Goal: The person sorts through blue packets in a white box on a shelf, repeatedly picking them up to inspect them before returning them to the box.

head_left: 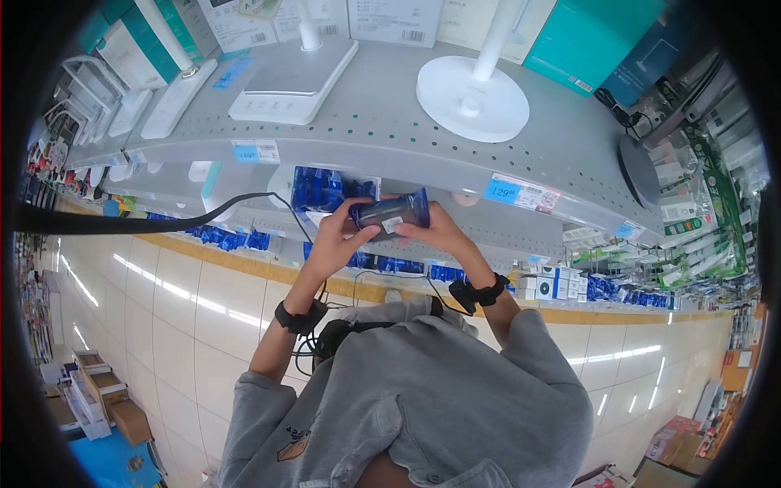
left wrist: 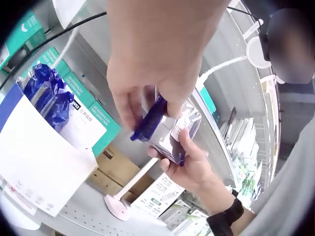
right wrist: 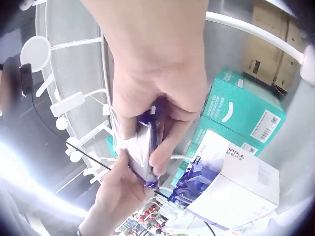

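Note:
A packet (head_left: pixel 403 213) in shiny wrapping with dark blue ends is held level in front of the shelf. My left hand (head_left: pixel 329 244) grips its left end, thumb along the near side. At the other end, my right hand (head_left: pixel 443 230) pinches it between thumb and fingers. A small white label shows on the side towards me in the head view. Silvery, see-through film covers the packet's middle in the left wrist view. Just behind the hands stands an open white box (right wrist: pixel 246 191) holding similar blue packets (left wrist: pixel 49 96).
Above the hands runs a grey shelf (head_left: pixel 374 89) with lamp bases and a price tag (head_left: pixel 503 189) on its edge. Green boxes (right wrist: pixel 241 105) stand behind the white box. A black cable (head_left: pixel 163 228) crosses at left. Tiled floor (head_left: pixel 171 325) lies below.

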The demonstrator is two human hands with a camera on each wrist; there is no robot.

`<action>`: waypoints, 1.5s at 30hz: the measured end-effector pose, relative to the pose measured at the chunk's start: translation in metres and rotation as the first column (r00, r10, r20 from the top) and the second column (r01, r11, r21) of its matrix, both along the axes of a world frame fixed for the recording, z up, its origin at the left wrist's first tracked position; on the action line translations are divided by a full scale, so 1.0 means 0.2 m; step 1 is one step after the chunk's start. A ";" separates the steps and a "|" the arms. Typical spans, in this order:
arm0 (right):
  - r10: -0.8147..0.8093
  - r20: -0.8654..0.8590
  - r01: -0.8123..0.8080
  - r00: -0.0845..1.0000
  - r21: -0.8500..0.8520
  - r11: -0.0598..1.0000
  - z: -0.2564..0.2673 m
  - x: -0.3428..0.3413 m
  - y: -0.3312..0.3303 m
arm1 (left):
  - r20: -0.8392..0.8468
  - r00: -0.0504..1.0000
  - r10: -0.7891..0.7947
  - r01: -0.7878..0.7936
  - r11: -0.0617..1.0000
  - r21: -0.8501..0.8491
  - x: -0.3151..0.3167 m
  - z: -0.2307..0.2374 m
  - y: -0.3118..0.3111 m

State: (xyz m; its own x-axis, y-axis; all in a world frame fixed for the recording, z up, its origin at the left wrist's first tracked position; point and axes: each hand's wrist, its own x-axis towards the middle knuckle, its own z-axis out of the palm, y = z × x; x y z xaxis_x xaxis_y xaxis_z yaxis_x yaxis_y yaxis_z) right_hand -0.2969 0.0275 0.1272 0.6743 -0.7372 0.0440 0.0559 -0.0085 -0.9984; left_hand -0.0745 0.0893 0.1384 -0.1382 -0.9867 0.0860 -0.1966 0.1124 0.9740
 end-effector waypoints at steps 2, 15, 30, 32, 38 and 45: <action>-0.063 -0.042 0.050 0.997 -0.253 0.966 0.06 0.02 0.03 | 0.227 0.972 0.061 -0.001 0.966 -0.258 0.00 0.07 0.03; -0.126 -0.125 0.034 0.984 -0.563 0.826 0.11 0.06 0.03 | 0.373 0.889 0.265 0.030 0.780 -0.625 0.05 0.03 0.05; -0.136 -0.075 -0.002 0.988 -0.879 0.477 0.09 0.06 0.06 | -0.749 0.624 0.223 0.331 0.792 0.512 0.09 0.08 0.01; -0.233 -0.104 0.021 0.967 -0.879 0.477 0.12 0.07 0.09 | -0.658 0.736 0.158 0.225 0.860 0.458 0.08 0.00 0.02; -0.372 -0.096 0.281 0.923 -0.491 0.824 -0.04 -0.01 0.00 | -0.433 0.901 0.041 0.037 0.985 0.170 0.06 0.02 0.03; -0.250 -0.111 0.213 0.962 -0.268 0.940 -0.01 0.07 0.06 | -0.278 0.956 0.090 -0.045 0.985 0.164 0.03 0.04 0.02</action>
State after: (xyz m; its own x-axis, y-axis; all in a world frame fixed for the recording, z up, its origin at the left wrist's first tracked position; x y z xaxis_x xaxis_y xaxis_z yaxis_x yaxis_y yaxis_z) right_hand -0.2825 0.0387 0.1242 0.4993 -0.8507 0.1645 -0.1194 -0.2555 -0.9594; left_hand -0.0684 0.0928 0.1456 -0.0633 -0.9971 -0.0424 0.0886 -0.0479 0.9949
